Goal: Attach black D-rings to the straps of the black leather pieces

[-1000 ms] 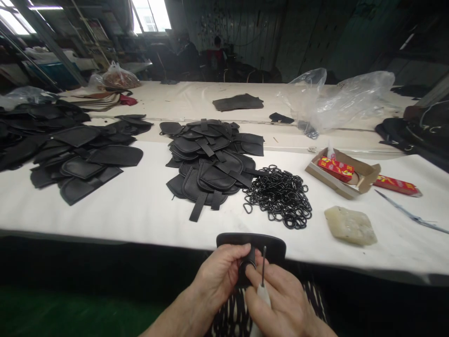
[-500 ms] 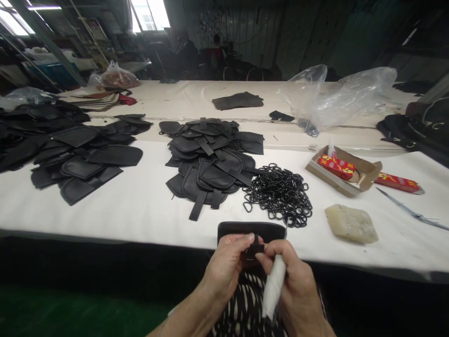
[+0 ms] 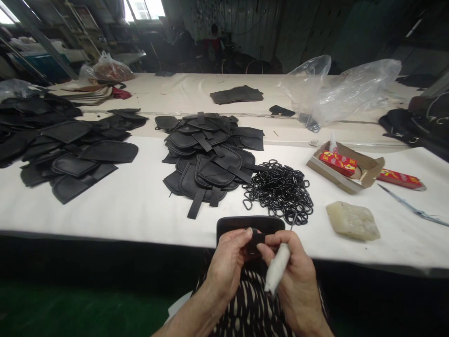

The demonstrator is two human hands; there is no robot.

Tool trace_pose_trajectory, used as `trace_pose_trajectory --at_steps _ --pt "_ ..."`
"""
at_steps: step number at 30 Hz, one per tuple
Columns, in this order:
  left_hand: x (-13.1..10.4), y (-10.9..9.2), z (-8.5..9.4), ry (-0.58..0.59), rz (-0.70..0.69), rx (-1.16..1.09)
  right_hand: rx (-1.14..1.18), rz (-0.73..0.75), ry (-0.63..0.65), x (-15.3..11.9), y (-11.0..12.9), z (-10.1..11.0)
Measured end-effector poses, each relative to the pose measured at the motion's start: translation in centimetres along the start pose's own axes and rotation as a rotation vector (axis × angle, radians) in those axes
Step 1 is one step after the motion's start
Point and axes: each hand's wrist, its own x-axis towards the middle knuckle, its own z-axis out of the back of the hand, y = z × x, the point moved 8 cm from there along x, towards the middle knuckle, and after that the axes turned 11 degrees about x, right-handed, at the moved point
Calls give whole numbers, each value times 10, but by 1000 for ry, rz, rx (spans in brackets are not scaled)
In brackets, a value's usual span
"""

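Observation:
At the table's front edge, my left hand (image 3: 229, 260) is closed on a black leather flap (image 3: 231, 225), its thumb pressing the short black strap (image 3: 257, 239) on it. My right hand (image 3: 298, 271) pinches the free end of that strap between thumb and forefinger. An awl-like tool with a white wrapped handle (image 3: 278, 269) is tucked in the same hand, its thin metal tip pointing up and away. Just beyond lies a heap of black D-rings (image 3: 280, 192). My fingers hide part of the strap and the flap's lower part.
Black flaps with straps are piled mid-table (image 3: 210, 159), and another black pile (image 3: 73, 150) lies left. To the right are a yellowish block (image 3: 352, 220), a cardboard box (image 3: 345, 182) with red packets, and a pointed metal tool (image 3: 414, 208). Clear plastic bags (image 3: 354, 93) lie behind.
My right hand has tilted the white-handled tool, its lower end rising and its tip shifting right. The strap end now lies flatter between my fingers. The view has shifted slightly.

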Motion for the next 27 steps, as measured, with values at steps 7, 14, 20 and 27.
trace_pose_trajectory --at_steps 7,14,20,27 --pt "2 1 0 7 63 24 206 -20 36 -1 -5 8" --pt "2 0 -1 3 81 9 24 64 73 -6 -12 4" --pt "2 1 1 -17 63 38 -401 548 202 -13 21 -18" --pt "2 1 2 -19 62 70 -482 606 303 -10 32 -30"
